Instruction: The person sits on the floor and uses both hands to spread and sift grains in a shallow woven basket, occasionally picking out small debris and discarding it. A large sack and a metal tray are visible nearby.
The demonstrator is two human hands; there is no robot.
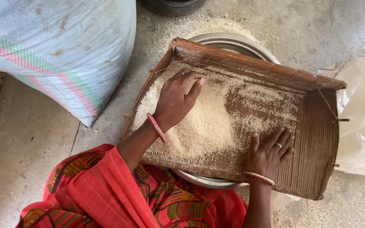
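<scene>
Rice: a pale heap of rice lies on the left half of the tray, thinning to scattered grains toward the right
Tray: a flat woven winnowing tray rests across a metal basin, likely so falling grains are caught
Left hand: the left hand, fingers bent and loosely spread, rakes the heap's far edge
Right hand: the right hand lies flat and open on the near bare weave, seemingly steadying it
Surroundings: striped woven sack far left; clear plastic bag right; spilled grains on the concrete floor
</scene>
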